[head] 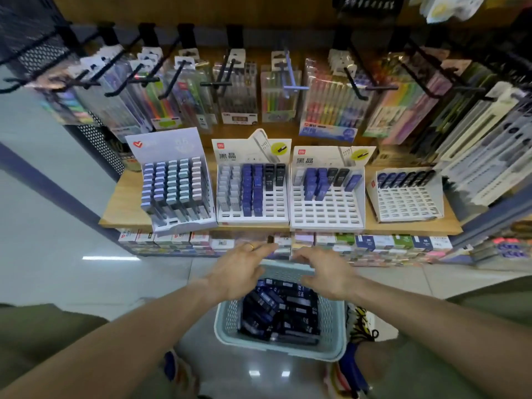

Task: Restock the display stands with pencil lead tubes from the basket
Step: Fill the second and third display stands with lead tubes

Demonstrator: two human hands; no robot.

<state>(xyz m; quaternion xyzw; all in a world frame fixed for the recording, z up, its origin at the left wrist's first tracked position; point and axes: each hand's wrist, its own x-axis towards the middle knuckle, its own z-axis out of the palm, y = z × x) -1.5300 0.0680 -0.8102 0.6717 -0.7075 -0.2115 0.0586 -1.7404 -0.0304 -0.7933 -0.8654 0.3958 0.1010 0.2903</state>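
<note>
A pale blue basket (pixel 227 318) sits low in front of me, piled with dark blue and black lead tubes (pixel 283 309). My left hand (pixel 239 269) is raised over its far rim and pinches a small black tube (pixel 270 239) at the fingertips. My right hand (pixel 325 272) hovers beside it with loosely spread fingers and holds nothing. On the wooden shelf stand several white display stands: a full one (pixel 175 182), a half-filled one (pixel 253 191), one with a few tubes at its top (pixel 326 197), and a smaller one (pixel 406 194) with only its top row filled.
Packs of pens and markers hang on black hooks (pixel 218 82) above the stands. Small boxed stock lines the lower shelf (pixel 374 243) under the wooden board. Tall packs lean at the right (pixel 483 156). The tiled floor (pixel 57 254) lies to the left.
</note>
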